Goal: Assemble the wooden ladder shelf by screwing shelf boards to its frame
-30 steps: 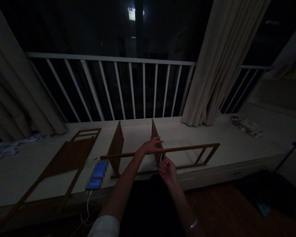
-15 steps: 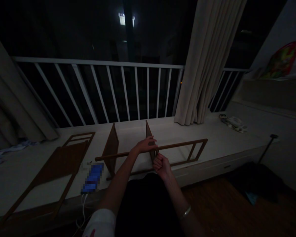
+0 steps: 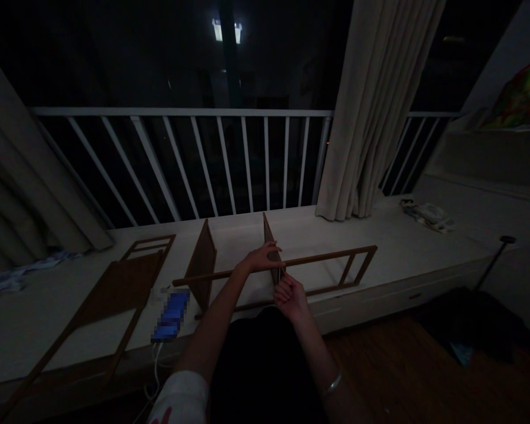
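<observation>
A brown wooden ladder-like frame [image 3: 335,256] lies along the white window ledge [image 3: 401,253]. Two upright wooden panels stand against it: a left panel [image 3: 202,265] and a right panel [image 3: 269,238]. My left hand [image 3: 265,258] rests on top of the right panel, fingers curled over its edge where it meets the frame rail. Just below, my right hand [image 3: 289,294] is closed in a pinch at the panel's near edge, holding something small that I cannot make out in the dim light.
A second wooden frame with a panel [image 3: 115,288] lies flat at the left. A blue lit phone [image 3: 171,315] with a white cable sits near the ledge's front. White railing [image 3: 229,159] and curtains [image 3: 371,118] stand behind. Cloth [image 3: 428,213] lies far right.
The view shifted slightly. My right hand stays at the right panel's near edge with a small turn of the wrist; my left hand keeps its hold on top.
</observation>
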Demonstrator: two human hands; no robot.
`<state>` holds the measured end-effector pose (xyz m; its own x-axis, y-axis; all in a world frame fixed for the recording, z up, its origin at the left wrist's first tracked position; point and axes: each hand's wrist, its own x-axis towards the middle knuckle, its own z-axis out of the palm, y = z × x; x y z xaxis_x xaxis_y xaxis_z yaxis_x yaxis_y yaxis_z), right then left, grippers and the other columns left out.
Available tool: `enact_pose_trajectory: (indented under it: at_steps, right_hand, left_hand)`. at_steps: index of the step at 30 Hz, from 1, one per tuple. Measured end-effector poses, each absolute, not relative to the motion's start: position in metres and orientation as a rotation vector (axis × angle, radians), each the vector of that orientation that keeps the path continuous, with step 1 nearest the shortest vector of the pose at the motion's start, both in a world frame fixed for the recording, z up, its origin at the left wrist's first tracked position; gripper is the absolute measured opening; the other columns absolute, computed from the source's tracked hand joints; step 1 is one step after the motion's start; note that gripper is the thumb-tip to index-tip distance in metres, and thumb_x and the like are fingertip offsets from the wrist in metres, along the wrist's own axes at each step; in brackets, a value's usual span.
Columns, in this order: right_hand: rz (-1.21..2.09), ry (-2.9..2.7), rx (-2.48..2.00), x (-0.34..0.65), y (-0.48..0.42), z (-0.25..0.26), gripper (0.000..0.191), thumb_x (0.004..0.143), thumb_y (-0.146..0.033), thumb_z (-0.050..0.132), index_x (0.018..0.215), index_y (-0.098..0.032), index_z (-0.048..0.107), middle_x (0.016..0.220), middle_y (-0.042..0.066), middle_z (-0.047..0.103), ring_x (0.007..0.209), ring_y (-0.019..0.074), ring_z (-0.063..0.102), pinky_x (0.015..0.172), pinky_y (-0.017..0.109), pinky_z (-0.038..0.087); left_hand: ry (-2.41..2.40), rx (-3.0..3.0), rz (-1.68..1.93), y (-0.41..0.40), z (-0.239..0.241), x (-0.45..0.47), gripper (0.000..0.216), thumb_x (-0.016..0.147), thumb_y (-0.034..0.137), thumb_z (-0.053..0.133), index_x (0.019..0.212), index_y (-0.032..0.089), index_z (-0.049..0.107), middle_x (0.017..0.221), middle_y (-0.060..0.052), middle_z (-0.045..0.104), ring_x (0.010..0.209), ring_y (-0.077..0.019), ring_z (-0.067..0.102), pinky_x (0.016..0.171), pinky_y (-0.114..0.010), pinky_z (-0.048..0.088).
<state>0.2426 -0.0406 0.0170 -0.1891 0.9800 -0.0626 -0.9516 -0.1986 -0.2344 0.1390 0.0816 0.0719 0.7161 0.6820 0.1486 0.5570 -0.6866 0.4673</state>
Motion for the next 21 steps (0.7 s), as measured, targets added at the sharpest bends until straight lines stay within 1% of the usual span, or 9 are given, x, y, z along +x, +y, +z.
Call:
enact_pose_trajectory:
  at_steps: [6, 11, 14, 16, 18, 19, 21]
  right_hand:
    - [1.790, -0.170, -0.288, 0.247, -0.040, 0.018, 0.034, 0.079, -0.023, 0.046, 0.049, -0.019, 0.030, 0.033, -0.010, 0.019, 0.031, 0.0043, 0.014, 0.032, 0.016, 0.015]
    - [1.662, -0.178, -0.391, 0.223, -0.055, 0.014, 0.034, 0.076, -0.024, 0.047, 0.048, -0.020, 0.028, 0.033, -0.010, 0.016, 0.031, 0.0044, 0.010, 0.031, 0.016, 0.012]
    - [1.539, -0.227, -0.521, 0.214, -0.070, 0.002, 0.032, 0.074, -0.030, 0.052, 0.049, -0.019, 0.034, 0.036, -0.011, 0.019, 0.033, 0.0043, 0.013, 0.031, 0.017, 0.013]
    - [1.381, -0.284, -0.679, 0.222, -0.081, -0.005, 0.030, 0.071, -0.035, 0.055, 0.050, -0.018, 0.041, 0.037, -0.010, 0.025, 0.033, 0.0038, 0.018, 0.033, 0.017, 0.017]
    - [1.194, -0.379, -0.846, 0.241, -0.092, -0.012, 0.028, 0.070, -0.040, 0.057, 0.055, -0.017, 0.051, 0.042, -0.007, 0.038, 0.038, 0.0042, 0.031, 0.038, 0.017, 0.026]
    - [1.126, -0.444, -0.914, 0.254, -0.100, -0.016, 0.026, 0.069, -0.042, 0.058, 0.062, -0.017, 0.057, 0.049, -0.004, 0.047, 0.044, 0.0053, 0.039, 0.042, 0.017, 0.030]
    - [1.098, -0.544, -1.097, 0.280, -0.118, -0.028, 0.033, 0.067, -0.049, 0.058, 0.075, -0.017, 0.064, 0.064, 0.001, 0.059, 0.057, 0.0100, 0.050, 0.049, 0.019, 0.036]
  left_hand:
    - [0.958, 2.507, 0.442, 0.080, 0.074, 0.138, 0.062, 0.062, 0.062, 0.052, 0.114, 0.026, 0.049, 0.135, -0.003, 0.028, 0.102, -0.0188, 0.051, 0.085, -0.027, 0.042]
    - [0.987, 2.509, 0.442, 0.082, 0.072, 0.139, 0.062, 0.063, 0.062, 0.051, 0.113, 0.027, 0.049, 0.135, -0.002, 0.027, 0.099, -0.0177, 0.052, 0.084, -0.027, 0.042]
    - [0.996, 2.491, 0.438, 0.082, 0.071, 0.140, 0.062, 0.063, 0.062, 0.051, 0.114, 0.026, 0.048, 0.136, -0.003, 0.027, 0.100, -0.0185, 0.052, 0.084, -0.028, 0.042]
    - [0.987, 2.478, 0.439, 0.081, 0.072, 0.141, 0.063, 0.063, 0.061, 0.051, 0.114, 0.024, 0.048, 0.136, -0.004, 0.026, 0.102, -0.0196, 0.051, 0.085, -0.028, 0.042]
    - [0.967, 2.472, 0.440, 0.080, 0.072, 0.141, 0.063, 0.064, 0.060, 0.051, 0.115, 0.023, 0.048, 0.136, -0.005, 0.026, 0.103, -0.0201, 0.050, 0.086, -0.029, 0.041]
    - [0.956, 2.470, 0.437, 0.079, 0.073, 0.140, 0.063, 0.064, 0.059, 0.052, 0.115, 0.024, 0.048, 0.136, -0.005, 0.027, 0.103, -0.0201, 0.050, 0.087, -0.029, 0.041]
    - [0.940, 2.468, 0.440, 0.079, 0.073, 0.140, 0.063, 0.063, 0.058, 0.053, 0.115, 0.024, 0.047, 0.136, -0.005, 0.027, 0.104, -0.0199, 0.050, 0.088, -0.029, 0.040]
